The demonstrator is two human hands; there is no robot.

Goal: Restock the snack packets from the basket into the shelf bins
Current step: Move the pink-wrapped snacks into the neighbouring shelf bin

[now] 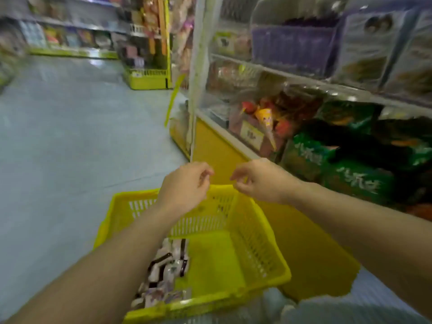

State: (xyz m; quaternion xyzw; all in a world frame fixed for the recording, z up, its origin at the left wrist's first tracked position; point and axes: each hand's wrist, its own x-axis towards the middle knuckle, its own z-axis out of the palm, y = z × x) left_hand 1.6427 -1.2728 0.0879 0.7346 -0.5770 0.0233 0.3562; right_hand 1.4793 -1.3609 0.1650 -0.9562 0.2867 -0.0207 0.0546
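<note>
Fingers of both the left hand (187,183) and right hand (259,181) loosely curled, empty, above the yellow basket (233,265)

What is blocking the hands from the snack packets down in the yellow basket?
Nothing visible. The white-and-purple snack packets lie uncovered in the open-topped yellow plastic basket; the left hand and right hand hover empty above its far rim.

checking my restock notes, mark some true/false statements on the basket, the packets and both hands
1. The yellow basket still holds snack packets. True.
2. The left hand grips a packet. False: it holds nothing visible.
3. The right hand is inside a shelf bin. False: it hovers above the basket's far rim.
4. Green bags sit on the low shelf to the right. True.
5. The basket is red. False: it is yellow.
</note>
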